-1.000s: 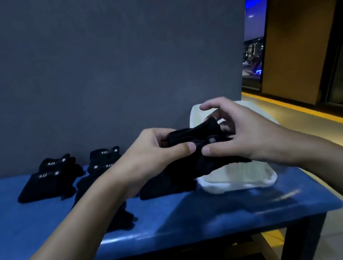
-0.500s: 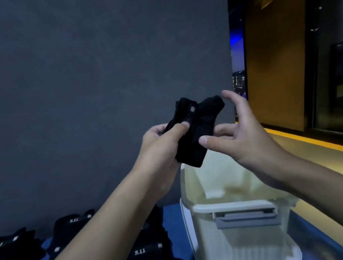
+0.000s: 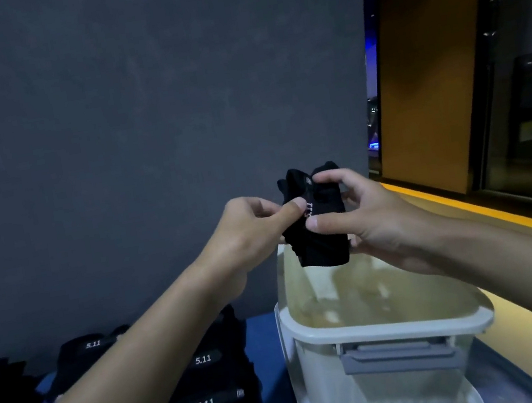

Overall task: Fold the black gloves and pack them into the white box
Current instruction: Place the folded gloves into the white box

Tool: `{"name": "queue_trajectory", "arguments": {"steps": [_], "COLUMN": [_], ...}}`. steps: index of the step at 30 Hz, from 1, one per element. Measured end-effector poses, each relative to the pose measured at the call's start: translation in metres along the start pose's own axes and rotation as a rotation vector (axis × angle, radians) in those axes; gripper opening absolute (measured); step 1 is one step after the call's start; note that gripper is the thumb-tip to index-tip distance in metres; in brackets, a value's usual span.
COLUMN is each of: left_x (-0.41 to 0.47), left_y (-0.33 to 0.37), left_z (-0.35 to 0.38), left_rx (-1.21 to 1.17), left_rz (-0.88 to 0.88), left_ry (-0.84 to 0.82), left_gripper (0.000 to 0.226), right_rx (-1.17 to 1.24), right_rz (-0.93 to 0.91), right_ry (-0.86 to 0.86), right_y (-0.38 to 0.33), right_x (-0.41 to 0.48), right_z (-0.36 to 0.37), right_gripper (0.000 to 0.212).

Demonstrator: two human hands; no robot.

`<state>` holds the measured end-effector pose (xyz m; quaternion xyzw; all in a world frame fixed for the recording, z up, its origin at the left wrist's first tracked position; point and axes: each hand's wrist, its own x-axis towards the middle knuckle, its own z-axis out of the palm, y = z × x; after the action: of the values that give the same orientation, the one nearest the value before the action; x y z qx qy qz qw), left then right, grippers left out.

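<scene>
A folded black glove bundle hangs in the air above the back edge of the white box. My left hand pinches its left side with thumb and fingers. My right hand grips its right side, thumb in front, fingers over the top. The box stands open on the blue bench, its grey latch facing me; its inside looks bare. Several more black gloves with "5.11" labels lie on the bench to the left of the box, partly hidden by my left forearm.
A dark grey wall rises directly behind the bench. To the right are an orange wall, a yellow floor strip and dark glass. The box sits on its white lid near the bench's right end.
My right hand, open beside the bundle half a second ago, has closed round it. The bundle has come down slightly toward the box. The view has tilted up since a second ago.
</scene>
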<state>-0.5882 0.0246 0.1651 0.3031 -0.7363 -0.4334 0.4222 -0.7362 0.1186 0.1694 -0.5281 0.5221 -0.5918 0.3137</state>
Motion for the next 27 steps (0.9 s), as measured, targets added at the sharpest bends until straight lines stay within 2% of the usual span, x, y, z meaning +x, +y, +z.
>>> {"name": "queue_trajectory", "arguments": {"steps": [3, 7, 10, 15, 23, 27], "left_x": [0.001, -0.004, -0.005, -0.008, -0.009, -0.010], "left_y": [-0.016, -0.041, -0.059, -0.069, -0.074, -0.076], "left_z": [-0.002, -0.016, -0.019, -0.022, -0.024, -0.024], "left_rx": [0.158, 0.422, 0.547, 0.548, 0.567, 0.550], "left_rz": [0.063, 0.156, 0.152, 0.200, 0.253, 0.255], "left_ry": [-0.031, -0.136, -0.222, -0.272, -0.282, -0.274], "left_gripper": [0.033, 0.014, 0.029, 0.046, 0.046, 0.047], "right_rx": [-0.028, -0.080, -0.133, -0.253, -0.306, -0.313], "right_rz": [0.080, 0.181, 0.263, 0.393, 0.533, 0.616], "right_ry": [0.030, 0.035, 0.033, -0.032, -0.076, -0.152], "right_y": [0.012, 0.030, 0.044, 0.071, 0.096, 0.113], "right_x": [0.003, 0.009, 0.017, 0.028, 0.047, 0.053], "right_z": [-0.004, -0.011, -0.010, -0.004, -0.001, -0.003], "right_gripper": [0.058, 0.058, 0.058, 0.061, 0.056, 0.058]}}
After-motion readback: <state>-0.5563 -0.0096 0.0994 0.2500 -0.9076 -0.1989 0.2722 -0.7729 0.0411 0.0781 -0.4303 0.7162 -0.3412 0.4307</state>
